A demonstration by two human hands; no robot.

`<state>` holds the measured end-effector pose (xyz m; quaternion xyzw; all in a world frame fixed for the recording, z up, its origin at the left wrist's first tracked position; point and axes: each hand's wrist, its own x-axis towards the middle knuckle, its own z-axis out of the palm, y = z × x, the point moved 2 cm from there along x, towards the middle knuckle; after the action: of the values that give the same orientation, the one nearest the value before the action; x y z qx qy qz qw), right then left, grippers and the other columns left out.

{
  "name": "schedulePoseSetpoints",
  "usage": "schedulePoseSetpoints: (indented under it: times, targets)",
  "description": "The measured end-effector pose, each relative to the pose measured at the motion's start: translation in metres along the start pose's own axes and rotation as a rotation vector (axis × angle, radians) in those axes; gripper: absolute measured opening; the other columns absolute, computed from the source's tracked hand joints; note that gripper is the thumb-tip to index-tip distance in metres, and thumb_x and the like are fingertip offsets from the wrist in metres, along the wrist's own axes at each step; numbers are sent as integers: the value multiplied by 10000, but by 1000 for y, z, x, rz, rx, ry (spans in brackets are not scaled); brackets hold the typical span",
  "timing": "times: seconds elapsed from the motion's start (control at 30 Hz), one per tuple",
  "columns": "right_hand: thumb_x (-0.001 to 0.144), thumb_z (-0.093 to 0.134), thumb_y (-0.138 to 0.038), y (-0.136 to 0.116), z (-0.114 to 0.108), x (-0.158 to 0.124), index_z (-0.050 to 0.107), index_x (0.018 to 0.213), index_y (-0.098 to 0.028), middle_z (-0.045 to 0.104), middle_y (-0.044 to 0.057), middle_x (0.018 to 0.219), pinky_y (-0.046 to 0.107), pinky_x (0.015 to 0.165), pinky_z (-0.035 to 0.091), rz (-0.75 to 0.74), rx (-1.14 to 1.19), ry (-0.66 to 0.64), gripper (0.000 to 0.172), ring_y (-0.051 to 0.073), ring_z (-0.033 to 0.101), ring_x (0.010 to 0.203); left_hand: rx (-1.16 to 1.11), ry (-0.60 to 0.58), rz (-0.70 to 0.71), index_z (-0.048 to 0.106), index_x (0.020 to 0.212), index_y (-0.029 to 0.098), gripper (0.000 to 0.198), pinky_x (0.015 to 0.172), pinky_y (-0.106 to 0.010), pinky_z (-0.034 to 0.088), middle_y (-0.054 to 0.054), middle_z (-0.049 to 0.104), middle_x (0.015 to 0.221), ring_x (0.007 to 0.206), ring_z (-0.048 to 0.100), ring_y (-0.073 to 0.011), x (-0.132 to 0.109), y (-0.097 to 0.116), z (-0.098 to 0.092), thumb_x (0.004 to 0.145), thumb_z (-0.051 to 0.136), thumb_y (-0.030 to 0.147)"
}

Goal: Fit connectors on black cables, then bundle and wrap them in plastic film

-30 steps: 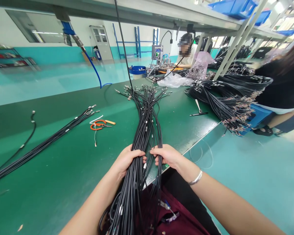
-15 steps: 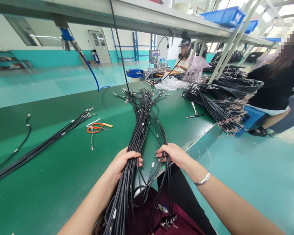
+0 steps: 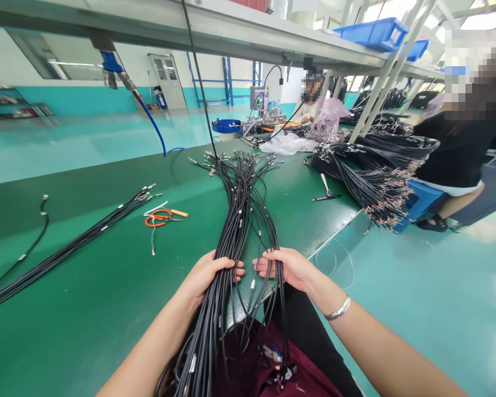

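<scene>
A thick bundle of black cables (image 3: 231, 237) runs from the middle of the green table down over my lap, with metal-ended connectors (image 3: 248, 160) fanned out at its far end. My left hand (image 3: 215, 273) is wrapped round the main part of the bundle, thumb on top and fingertips showing on its right side. A smaller group of black cables (image 3: 278, 275) is split off to the right, and my right hand (image 3: 283, 266) grips it, fingers passing underneath toward the left. Between the hands hang a few loose cables, one with a white label (image 3: 253, 284).
Orange-handled scissors (image 3: 159, 218) lie left of the bundle, beside a straight row of black cables (image 3: 74, 245). On the right are a black pen (image 3: 326, 197) and coiled cables (image 3: 364, 176) with stripped ends. A shelf (image 3: 248, 36) crosses overhead. A co-worker (image 3: 450, 149) sits at the right.
My right hand has shifted slightly left, toward my left hand, carrying the smaller cable group along. My left hand keeps its hold; the view has moved a little.
</scene>
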<state>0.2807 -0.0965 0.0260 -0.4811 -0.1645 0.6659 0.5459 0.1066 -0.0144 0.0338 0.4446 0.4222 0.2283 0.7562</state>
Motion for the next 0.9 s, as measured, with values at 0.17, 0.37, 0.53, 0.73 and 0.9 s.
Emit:
schedulePoseSetpoints:
  times: [0.17,0.37,0.53,0.73,0.9]
  targets:
    - [713,692,-306,11,19,7,600,951,-77,622,116,952,321,780,521,-88,-104,-112,343,191,625,849,-82,-48,-12,508,996,115,401,716,-379,549,-116,637,888,799,637,-239,-6,-7,12,639,688,146]
    - [822,566,-354,10,23,1,616,865,-90,633,82,845,159,484,442,-116,-415,-4,272,104,591,636,-57,-103,-41,498,1006,117,450,541,-267,522,-126,629,907,695,631,-203,-6,-12,14,634,737,196]
    - [793,593,-250,16,-2,-9,567,945,-67,628,154,974,254,694,525,-60,-129,-3,239,175,641,789,-39,-77,-71,502,940,92,392,596,-296,536,-138,631,892,652,628,-191,-4,-11,11,634,728,186]
    - [776,598,-196,14,-5,-8,563,859,-74,640,114,805,224,567,519,-15,-232,120,151,143,626,653,-31,-93,-89,504,932,77,340,578,-264,521,-149,636,777,610,615,-173,-5,-10,11,666,693,173]
    - [795,492,-95,5,0,-11,532,826,-84,605,60,663,198,506,486,-3,-461,244,51,119,593,562,-13,-101,-88,517,923,75,309,553,-256,506,-149,636,770,596,604,-164,-3,-13,8,686,678,192]
